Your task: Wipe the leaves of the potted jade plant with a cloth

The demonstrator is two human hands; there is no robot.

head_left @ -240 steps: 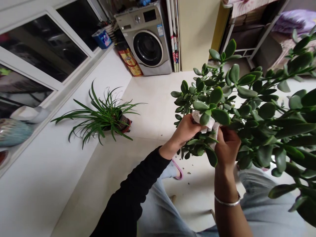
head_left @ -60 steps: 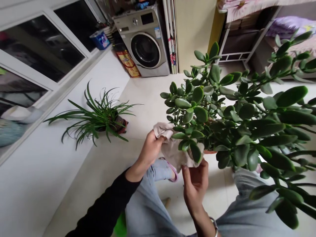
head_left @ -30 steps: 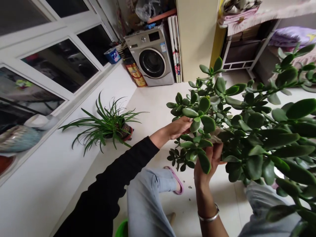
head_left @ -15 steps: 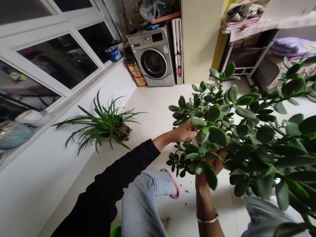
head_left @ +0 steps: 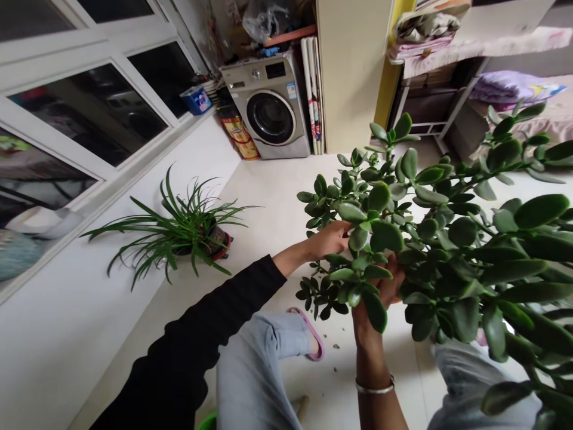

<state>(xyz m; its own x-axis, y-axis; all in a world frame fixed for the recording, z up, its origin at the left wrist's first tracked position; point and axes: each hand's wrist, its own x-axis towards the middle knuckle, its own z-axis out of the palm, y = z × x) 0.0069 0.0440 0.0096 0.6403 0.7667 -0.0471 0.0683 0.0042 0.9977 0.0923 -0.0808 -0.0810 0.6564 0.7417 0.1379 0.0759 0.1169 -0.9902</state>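
A large jade plant [head_left: 465,230] with thick, glossy oval leaves fills the right side of the view. My left hand [head_left: 332,240], coming from a black sleeve, reaches into its left branches. Its fingers are bent and closed, and leaves cover the tips and whatever they hold. Lower and to the right, my right hand [head_left: 390,282] is up among the leaves with its fingers curled. Leaves in front hide most of that hand, so what it grips does not show. A silver bracelet [head_left: 375,385] circles the right wrist.
A spiky-leaved potted plant [head_left: 192,230] stands on the floor by the white wall at left. Behind are a washing machine [head_left: 270,113] and a tall cabinet [head_left: 351,77]. Small dark bits [head_left: 335,346] lie on the floor near a pink slipper [head_left: 317,340]. A green rim [head_left: 208,421] shows below.
The whole view has shifted slightly, so the plant and room appear further left. Both hands stay among the same leaves; the white patch beside the left hand no longer shows.
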